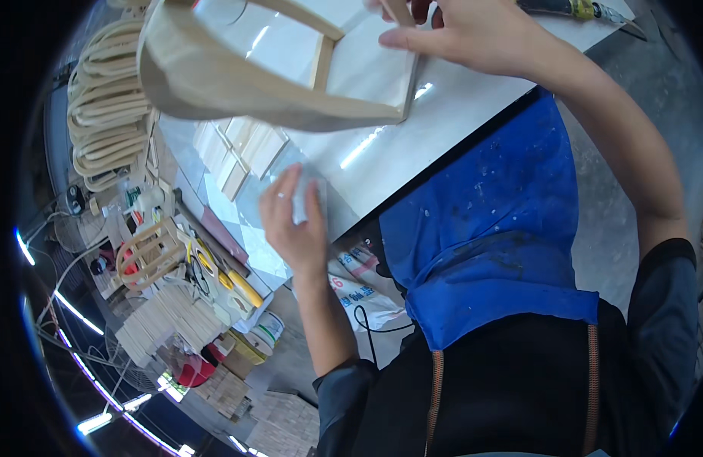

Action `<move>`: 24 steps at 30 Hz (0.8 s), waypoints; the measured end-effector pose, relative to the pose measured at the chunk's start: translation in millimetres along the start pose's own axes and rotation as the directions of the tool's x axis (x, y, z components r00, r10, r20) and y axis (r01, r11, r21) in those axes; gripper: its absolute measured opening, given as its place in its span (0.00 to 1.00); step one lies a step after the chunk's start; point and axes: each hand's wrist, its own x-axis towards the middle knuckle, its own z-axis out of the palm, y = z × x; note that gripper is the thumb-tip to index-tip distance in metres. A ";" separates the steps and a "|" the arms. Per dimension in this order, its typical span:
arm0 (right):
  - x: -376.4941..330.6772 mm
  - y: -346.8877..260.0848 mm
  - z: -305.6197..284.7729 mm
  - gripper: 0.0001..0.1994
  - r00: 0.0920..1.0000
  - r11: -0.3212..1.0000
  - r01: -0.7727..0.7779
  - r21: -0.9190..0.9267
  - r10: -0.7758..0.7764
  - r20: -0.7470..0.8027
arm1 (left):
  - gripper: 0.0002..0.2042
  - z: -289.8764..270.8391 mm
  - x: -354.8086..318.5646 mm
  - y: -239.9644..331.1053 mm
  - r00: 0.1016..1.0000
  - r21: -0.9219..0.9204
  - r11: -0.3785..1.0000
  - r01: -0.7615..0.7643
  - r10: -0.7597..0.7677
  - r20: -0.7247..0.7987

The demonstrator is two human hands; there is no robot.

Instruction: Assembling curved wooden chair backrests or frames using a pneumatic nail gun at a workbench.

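Observation:
A pale wooden frame [237, 80] with a broad curved side and straight rails, like part of a chair, is tilted above the white-topped table [366, 171]. My right hand [465, 34] grips its near right rail, with the fingers wrapped over the wood and partly cut off by the upper picture edge. My left hand [294, 221] is apart from the frame, near the table's near left corner. Its thumb and fingers are spread, and I see nothing held in them. Beyond this hand, flat wooden strips [241, 152] lie on the tabletop.
A black and yellow power tool [572, 9] lies at the table's far right. Curved wooden pieces [111, 107] are stacked at the far left. To the left sit a small wooden frame [149, 253], a yellow-handled tool [245, 288] and stacked wood strips [168, 320]. A printed sack [363, 286] stands below the table edge.

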 end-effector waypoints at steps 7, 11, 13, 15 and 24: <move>-18.6 -17.7 30.4 0.10 0.966 0.993 -0.101 -0.052 0.086 -0.242 | 0.18 -9.4 43.1 -62.6 0.996 0.300 0.951 -0.082 0.086 0.001; -28.9 -3.3 88.3 0.15 0.903 0.987 0.059 0.152 0.013 -0.430 | 0.15 -15.5 52.6 -69.2 0.993 0.232 0.968 -0.099 0.081 0.088; -41.5 -12.4 99.9 0.16 0.919 0.932 0.081 0.353 0.067 -0.388 | 0.13 -18.8 50.4 -72.5 0.981 0.295 0.938 -0.180 0.149 0.124; -57.6 -20.5 102.9 0.14 0.850 0.876 0.245 0.415 0.012 -0.527 | 0.09 -21.0 50.7 -67.4 0.955 0.425 0.856 -0.295 0.253 0.155; -128.5 -32.2 105.4 0.16 0.972 0.808 -0.149 0.570 0.225 -0.065 | 0.06 15.3 -13.6 65.5 0.977 -0.259 0.947 -0.192 0.210 0.044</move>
